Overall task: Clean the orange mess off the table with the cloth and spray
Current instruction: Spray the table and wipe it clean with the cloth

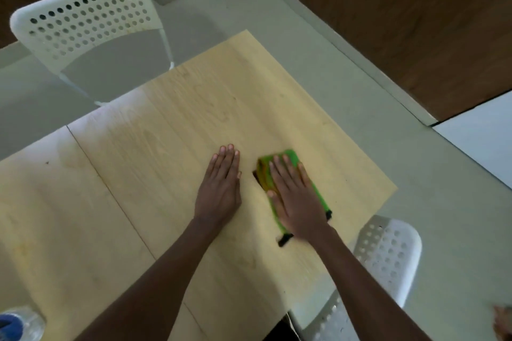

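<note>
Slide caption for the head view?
Right hand presses green cloth flat on wooden table; left hand rests alongside.

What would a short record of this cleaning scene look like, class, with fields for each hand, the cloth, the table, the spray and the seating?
left hand: flat on the bare table, fingers straight, holding nothing
right hand: flat on the cloth, pressing it
cloth: green, orange staining at its left edge, lying on the table
table: light wood
bottle: clear, blue top, bottom left corner, partly cut off; type unclear
chairs: two white perforated, one far, one near right
</note>
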